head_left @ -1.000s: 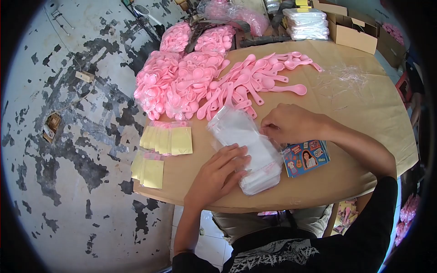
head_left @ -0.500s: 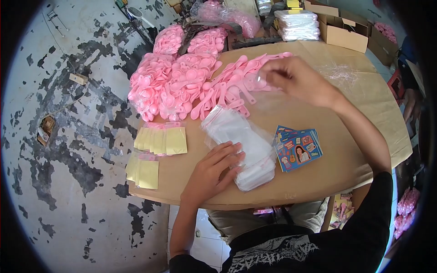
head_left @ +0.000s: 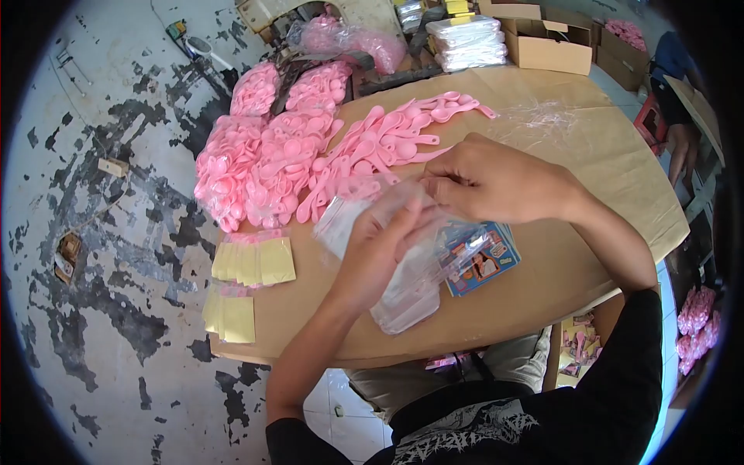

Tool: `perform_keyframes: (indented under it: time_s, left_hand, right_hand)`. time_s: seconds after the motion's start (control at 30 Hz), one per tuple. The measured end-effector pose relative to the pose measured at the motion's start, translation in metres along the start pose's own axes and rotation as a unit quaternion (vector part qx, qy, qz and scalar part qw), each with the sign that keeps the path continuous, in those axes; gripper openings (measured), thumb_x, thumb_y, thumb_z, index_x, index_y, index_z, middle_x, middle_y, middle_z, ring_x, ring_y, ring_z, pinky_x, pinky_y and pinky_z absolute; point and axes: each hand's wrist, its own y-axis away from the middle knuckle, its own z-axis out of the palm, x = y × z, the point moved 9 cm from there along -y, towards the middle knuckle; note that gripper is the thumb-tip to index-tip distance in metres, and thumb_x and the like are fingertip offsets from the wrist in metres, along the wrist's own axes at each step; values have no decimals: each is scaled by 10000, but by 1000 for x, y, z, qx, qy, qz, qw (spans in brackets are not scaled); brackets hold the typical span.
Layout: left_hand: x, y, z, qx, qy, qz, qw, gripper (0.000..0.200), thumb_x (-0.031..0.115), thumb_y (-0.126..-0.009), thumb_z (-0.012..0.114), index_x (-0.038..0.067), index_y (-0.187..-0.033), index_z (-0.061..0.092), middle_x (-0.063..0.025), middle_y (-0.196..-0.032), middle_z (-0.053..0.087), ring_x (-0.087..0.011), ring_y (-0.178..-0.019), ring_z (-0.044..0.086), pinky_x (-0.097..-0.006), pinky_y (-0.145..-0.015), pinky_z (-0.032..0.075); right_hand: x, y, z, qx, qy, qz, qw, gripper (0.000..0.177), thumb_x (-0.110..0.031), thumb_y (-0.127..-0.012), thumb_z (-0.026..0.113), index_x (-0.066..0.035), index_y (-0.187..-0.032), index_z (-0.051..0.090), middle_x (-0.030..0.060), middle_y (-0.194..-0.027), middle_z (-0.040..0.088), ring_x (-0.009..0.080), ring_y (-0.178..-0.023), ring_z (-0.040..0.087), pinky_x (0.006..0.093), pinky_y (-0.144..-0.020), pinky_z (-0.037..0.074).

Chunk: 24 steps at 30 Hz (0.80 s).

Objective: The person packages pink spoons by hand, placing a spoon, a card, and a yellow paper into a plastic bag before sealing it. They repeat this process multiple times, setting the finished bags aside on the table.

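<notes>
A clear plastic bag [head_left: 446,213] hangs between my hands above the table. My left hand [head_left: 372,256] grips its left side, thumb raised against the film. With closed fingers, my right hand [head_left: 500,182] pinches its upper edge; the fingertips are partly hidden. Beneath them lies a stack of clear plastic bags [head_left: 407,302], partly covered by my left hand. Blue printed cards [head_left: 500,267] sit in a pile to the right, seen partly through the film. Just beyond my hands, loose pink spoons [head_left: 380,143] are heaped on the table.
Bulging bags of pink spoons [head_left: 248,163] stand at the back left. Small packets with yellow cards [head_left: 256,260] lie along the left edge of the brown-covered table [head_left: 604,163]. Wrapped plastic stacks [head_left: 469,43] and a cardboard box [head_left: 550,54] are behind. Another person's hand [head_left: 682,151] shows far right.
My right hand has come down and left from beside the spoons to my left hand. My left hand has lifted off the stack, and both now hold a clear plastic bag. The view has shifted slightly.
</notes>
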Motion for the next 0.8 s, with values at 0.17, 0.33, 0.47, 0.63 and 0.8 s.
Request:
perform_keyframes:
  time_s: [0.17, 0.33, 0.47, 0.63, 0.8]
  left_hand:
    - [7, -30, -17, 33, 119, 16, 992, 438, 315, -1041, 376, -29, -1296, 466, -182, -1234, 580, -267, -1105, 607, -417, -986, 483]
    - [-10, -30, -45, 104, 38, 8, 994, 408, 195, -1014, 462, -21, -1356, 403, -221, -1243, 566, -299, -1100, 613, -422, -970, 511]
    - [-10, -25, -56, 117, 121, 21, 986, 380, 151, -995, 505, -49, -1312, 443, -211, -1222, 575, -291, -1078, 626, -400, -957, 526]
    - [-5, -23, -65, 148, 75, 31, 986, 340, 131, -961, 574, -60, -1235, 509, -178, -1154, 607, -261, -1044, 639, -357, -934, 539]
    - [4, -19, -84, 210, 94, 81, 970, 333, 184, -945, 614, -32, -1190, 551, -132, -1088, 639, -222, -1012, 647, -327, -891, 538]
  right_hand:
    - [27, 4, -7, -64, 68, 43, 995, 305, -281, -913, 584, 18, -865, 622, 198, -711, 606, 290, -634, 599, 389, -607, 447]
    - [67, 37, 36, -305, 98, 123, 939, 357, -368, -805, 727, -30, -910, 679, 117, -832, 697, 268, -775, 673, 365, -677, 501]
    - [72, 24, 36, -298, 52, 132, 944, 356, -339, -770, 764, -19, -904, 681, 107, -781, 692, 264, -723, 660, 370, -660, 495]
    - [78, 16, 18, -261, 9, 113, 959, 238, -246, -870, 691, -9, -879, 661, 79, -682, 656, 161, -606, 613, 310, -551, 449]
    - [105, -3, -4, -47, -149, 154, 976, 143, -141, -916, 644, -6, -958, 665, -6, -656, 587, 36, -539, 428, 254, -479, 340]
